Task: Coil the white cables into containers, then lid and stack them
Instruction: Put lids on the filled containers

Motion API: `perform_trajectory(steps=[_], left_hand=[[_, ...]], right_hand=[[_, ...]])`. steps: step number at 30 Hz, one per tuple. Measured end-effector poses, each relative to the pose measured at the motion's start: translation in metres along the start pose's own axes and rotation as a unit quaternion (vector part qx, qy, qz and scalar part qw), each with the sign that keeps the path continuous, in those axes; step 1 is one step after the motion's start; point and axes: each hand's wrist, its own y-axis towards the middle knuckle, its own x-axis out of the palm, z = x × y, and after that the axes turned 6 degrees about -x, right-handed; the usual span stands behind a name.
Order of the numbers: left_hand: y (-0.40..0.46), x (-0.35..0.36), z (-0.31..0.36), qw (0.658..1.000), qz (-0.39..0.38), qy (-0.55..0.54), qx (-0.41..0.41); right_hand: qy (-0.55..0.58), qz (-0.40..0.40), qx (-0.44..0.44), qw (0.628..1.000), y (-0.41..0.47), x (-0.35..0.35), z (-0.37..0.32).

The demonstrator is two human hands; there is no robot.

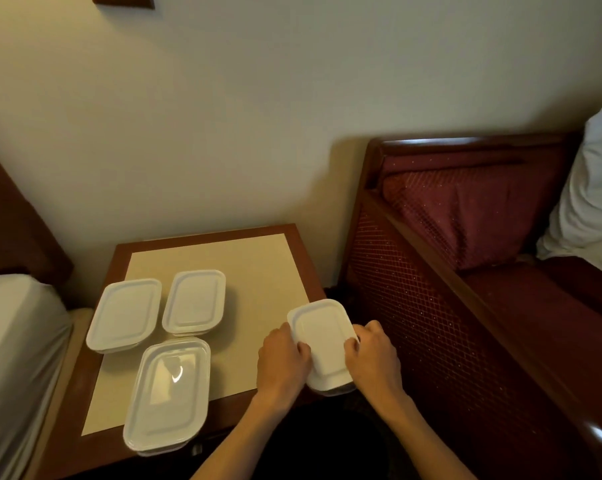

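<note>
A white-lidded container [322, 336] sits at the table's right edge, partly overhanging it. My left hand [284, 356] grips its left side and my right hand [374, 355] grips its right side, thumbs on the lid. Three more lidded white containers stand on the table: one at the back left [123, 315], one behind the middle [194, 301], one at the front [168, 393] overhanging the front edge. No white cable is visible; the lids hide the contents.
The small wooden table [258, 244] has a beige top and stands against the wall. A dark red sofa [465, 254] with a white pillow [590, 188] is close on the right. A white-sheeted bed [15, 341] lies on the left.
</note>
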Motion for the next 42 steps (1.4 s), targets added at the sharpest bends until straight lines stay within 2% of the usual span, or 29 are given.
perform_trajectory(steps=[4,7,11,15,21,23,28,32,35,39,42], left_hand=[[0.001,0.01,-0.003,0.999,-0.003,0.031,-0.015],[0.005,0.012,-0.003,0.999,-0.025,0.008,-0.046],[0.009,0.009,-0.003,0.995,-0.035,-0.041,-0.089],[0.011,-0.003,-0.012,0.994,-0.019,-0.043,-0.101],[0.016,-0.022,-0.029,0.995,0.01,-0.039,-0.09],[0.016,-0.022,-0.031,0.996,0.005,-0.027,-0.09],[0.008,-0.02,-0.026,0.996,0.001,0.074,-0.039],[0.01,-0.014,-0.031,0.99,-0.045,0.124,0.053],[0.016,-0.007,-0.04,0.987,-0.061,0.133,0.07],[0.019,-0.005,-0.043,0.987,-0.063,0.125,0.078],[0.016,-0.003,-0.044,0.988,-0.06,0.124,0.069]], right_hand=[[-0.012,-0.009,0.013,1.0,0.0,0.012,0.001],[-0.006,-0.021,0.011,1.0,0.002,0.017,0.003],[0.085,-0.033,-0.005,0.996,0.002,0.027,0.002],[0.139,-0.053,-0.032,0.988,0.004,0.04,-0.006],[0.228,0.011,-0.025,0.973,0.011,0.063,-0.023],[0.219,0.008,-0.025,0.975,0.011,0.062,-0.025],[0.073,-0.074,-0.055,0.993,0.019,0.052,-0.034],[0.018,-0.074,-0.075,0.994,0.021,0.05,-0.043],[0.027,-0.042,-0.082,0.995,0.023,0.054,-0.04],[0.123,-0.014,-0.079,0.989,0.032,0.058,-0.03],[0.113,-0.016,-0.092,0.989,0.03,0.063,-0.029]])
